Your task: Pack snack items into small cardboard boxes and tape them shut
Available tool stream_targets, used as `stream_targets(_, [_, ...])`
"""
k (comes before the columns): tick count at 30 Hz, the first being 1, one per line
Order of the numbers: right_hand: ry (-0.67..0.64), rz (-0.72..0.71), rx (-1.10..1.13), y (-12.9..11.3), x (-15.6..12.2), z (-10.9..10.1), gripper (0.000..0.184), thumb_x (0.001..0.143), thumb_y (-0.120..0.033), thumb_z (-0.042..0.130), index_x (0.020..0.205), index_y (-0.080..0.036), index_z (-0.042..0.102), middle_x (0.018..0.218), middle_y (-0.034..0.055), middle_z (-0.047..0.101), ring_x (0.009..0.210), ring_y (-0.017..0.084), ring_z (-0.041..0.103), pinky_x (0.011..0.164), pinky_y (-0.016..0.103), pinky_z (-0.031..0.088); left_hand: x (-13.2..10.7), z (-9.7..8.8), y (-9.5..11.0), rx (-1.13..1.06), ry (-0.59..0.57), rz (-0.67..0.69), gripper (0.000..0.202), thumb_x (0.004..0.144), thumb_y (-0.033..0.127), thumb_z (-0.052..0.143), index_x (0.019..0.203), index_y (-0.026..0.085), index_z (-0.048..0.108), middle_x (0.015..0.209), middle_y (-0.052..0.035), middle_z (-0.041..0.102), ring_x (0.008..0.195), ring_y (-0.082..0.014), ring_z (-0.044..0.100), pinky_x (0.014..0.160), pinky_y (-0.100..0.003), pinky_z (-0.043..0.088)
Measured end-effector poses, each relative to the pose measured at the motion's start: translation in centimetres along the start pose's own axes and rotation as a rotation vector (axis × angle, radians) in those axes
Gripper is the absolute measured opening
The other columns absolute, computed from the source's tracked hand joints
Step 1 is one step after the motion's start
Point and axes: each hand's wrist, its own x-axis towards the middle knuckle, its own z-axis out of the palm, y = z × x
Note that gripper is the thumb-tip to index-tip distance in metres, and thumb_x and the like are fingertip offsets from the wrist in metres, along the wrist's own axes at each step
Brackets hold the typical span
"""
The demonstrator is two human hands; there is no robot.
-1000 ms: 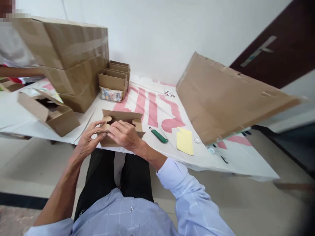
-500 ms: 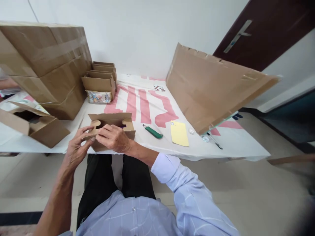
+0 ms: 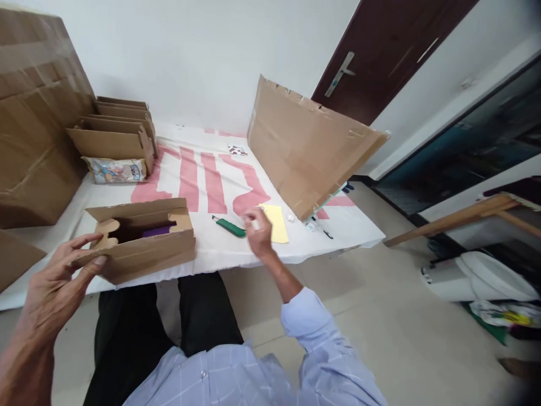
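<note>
A small brown cardboard box (image 3: 143,248) lies open-topped at the table's near edge, with something purple inside it. My left hand (image 3: 59,276) pinches the box's left end flap between thumb and fingers. My right hand (image 3: 257,231) is off the box and hovers over the table to its right, fingers loosely bent with nothing in them. It sits between a green utility knife (image 3: 229,226) and a yellow sheet of paper (image 3: 276,223), touching or nearly touching the sheet's left edge.
A large cardboard sheet (image 3: 304,152) stands tilted at the table's right. Big taped cartons (image 3: 34,113) fill the left, with a row of small open boxes (image 3: 114,132) and a printed packet (image 3: 114,169) beside them. A pen (image 3: 323,230) lies under the sheet's corner.
My right hand left the small box and swung right to the knife and yellow sheet. The left hand stays on the box's flap. The view turned to the right.
</note>
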Motion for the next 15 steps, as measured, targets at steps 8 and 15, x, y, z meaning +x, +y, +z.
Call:
stream_targets(8, [0.106,0.651,-0.464,16.3,3.9,-12.4,0.025,0.094,-0.03,0.055,0.082,-0.017,0.072,0.083,0.0081,0.077,0.084,0.022,0.067,0.081,0.033,0.056,-0.4,0.0,-0.8,0.016,0.013,-0.009,0.032,0.09,0.056,0.073,0.103,0.028,0.081,0.143,-0.0074,0.077,0.139,-0.0397,0.068,0.131,-0.062,0.042])
stream_targets(15, [-0.109,0.799,-0.582,19.8,4.2,-12.1,0.034,0.11,-0.041,0.07,0.13,-0.014,0.074,0.129,0.0109,0.076,0.107,0.021,0.075,0.098,0.04,0.064,-0.5,-0.3,0.4,-0.057,-0.038,-0.066,0.014,0.091,0.054,0.08,0.092,0.04,0.081,0.148,0.008,0.073,0.147,-0.0382,0.063,0.134,-0.067,0.038])
